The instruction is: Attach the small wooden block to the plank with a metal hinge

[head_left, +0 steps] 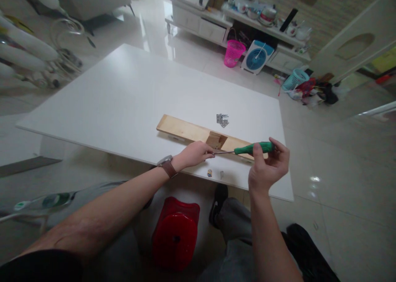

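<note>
My right hand (267, 166) grips a green-handled screwdriver (253, 148), its metal shaft pointing left. At the tip of that shaft, the fingers of my left hand (196, 154) are pinched together; whether a small part sits between them is too small to make out. Just beyond both hands a long wooden board (185, 128) lies on the white tabletop (136, 92), with a darker brown section (216, 140) near its middle. Behind the board is a small pile of grey metal brackets (222, 119). A small cartoon figure sticker (209, 173) shows near the front edge.
A red plastic stool (175, 236) stands below the table's front edge. Across the floor are a pink basket (234, 53), a blue fan (257, 56), a light-blue basket (295, 80) and a white cabinet (198, 24) loaded with dishes. White tubular items (27, 38) stand at far left.
</note>
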{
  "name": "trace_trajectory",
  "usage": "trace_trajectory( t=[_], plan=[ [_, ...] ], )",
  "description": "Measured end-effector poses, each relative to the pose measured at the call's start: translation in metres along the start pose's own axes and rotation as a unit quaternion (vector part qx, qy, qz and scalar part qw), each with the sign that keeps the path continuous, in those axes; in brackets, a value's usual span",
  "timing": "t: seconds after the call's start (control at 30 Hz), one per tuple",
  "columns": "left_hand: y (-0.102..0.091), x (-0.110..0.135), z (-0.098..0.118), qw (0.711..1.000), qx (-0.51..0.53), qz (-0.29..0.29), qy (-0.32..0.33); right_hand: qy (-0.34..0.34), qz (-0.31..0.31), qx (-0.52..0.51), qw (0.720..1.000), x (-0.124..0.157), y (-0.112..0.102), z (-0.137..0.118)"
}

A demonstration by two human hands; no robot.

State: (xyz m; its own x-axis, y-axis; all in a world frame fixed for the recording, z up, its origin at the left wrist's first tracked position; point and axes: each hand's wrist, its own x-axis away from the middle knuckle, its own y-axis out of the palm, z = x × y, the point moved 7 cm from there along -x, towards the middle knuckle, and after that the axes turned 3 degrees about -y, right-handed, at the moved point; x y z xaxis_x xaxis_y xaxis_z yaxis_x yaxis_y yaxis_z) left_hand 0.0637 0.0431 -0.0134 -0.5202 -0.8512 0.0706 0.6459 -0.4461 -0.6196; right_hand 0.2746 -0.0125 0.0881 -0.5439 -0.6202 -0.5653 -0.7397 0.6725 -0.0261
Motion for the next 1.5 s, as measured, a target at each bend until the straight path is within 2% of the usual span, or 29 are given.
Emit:
trace_trajectory(
  t=[0.1, 0.23, 0.4, 0.5, 0.57, 0.63, 0.7, 0.87, 0.97, 1.07, 1.27, 1.5],
  plan=[
    [0.004, -0.006, -0.001, 0.999, 0.032, -0.015, 0.005, 0.02, -0.024, 0.004, 1.0, -0.005, 0.005, 0.011],
    [0.007, -0.013, -0.007, 0.996, 0.085, -0.014, -0.024, 0.05, -0.051, -0.034, 0.997, -0.013, 0.012, 0.025],
    [0.003, -0.011, -0.004, 0.994, 0.107, 0.005, -0.032, 0.118, -0.001, -0.032, 0.993, -0.022, 0.009, 0.04],
    [-0.012, -0.006, 0.001, 0.994, 0.083, 0.062, -0.033, 0.157, 0.034, -0.039, 0.986, -0.026, 0.003, 0.046],
    [-0.028, -0.001, -0.001, 0.987, 0.075, 0.134, -0.056, 0.172, 0.054, -0.052, 0.982, -0.028, -0.001, 0.049],
    [-0.042, 0.003, -0.007, 0.967, 0.111, 0.21, -0.092, 0.182, 0.074, -0.064, 0.978, -0.03, -0.006, 0.05],
    [-0.046, 0.005, -0.018, 0.944, 0.188, 0.237, -0.13, 0.197, 0.09, -0.076, 0.973, -0.031, -0.01, 0.054],
    [-0.014, -0.008, -0.036, 0.903, 0.364, 0.12, -0.192, 0.236, 0.12, -0.116, 0.957, -0.033, -0.016, 0.065],
    [0.0, -0.01, -0.043, 0.864, 0.433, 0.101, -0.238, 0.254, 0.132, -0.137, 0.948, -0.033, -0.016, 0.07],
    [0.006, -0.008, -0.045, 0.844, 0.46, 0.098, -0.259, 0.256, 0.138, -0.145, 0.946, -0.034, -0.015, 0.07],
    [0.011, -0.001, -0.041, 0.844, 0.455, 0.067, -0.276, 0.257, 0.142, -0.147, 0.945, -0.034, -0.011, 0.068],
    [0.017, 0.008, -0.049, 0.871, 0.384, 0.032, -0.305, 0.22, 0.121, -0.131, 0.959, -0.032, -0.001, 0.058]
  ],
)
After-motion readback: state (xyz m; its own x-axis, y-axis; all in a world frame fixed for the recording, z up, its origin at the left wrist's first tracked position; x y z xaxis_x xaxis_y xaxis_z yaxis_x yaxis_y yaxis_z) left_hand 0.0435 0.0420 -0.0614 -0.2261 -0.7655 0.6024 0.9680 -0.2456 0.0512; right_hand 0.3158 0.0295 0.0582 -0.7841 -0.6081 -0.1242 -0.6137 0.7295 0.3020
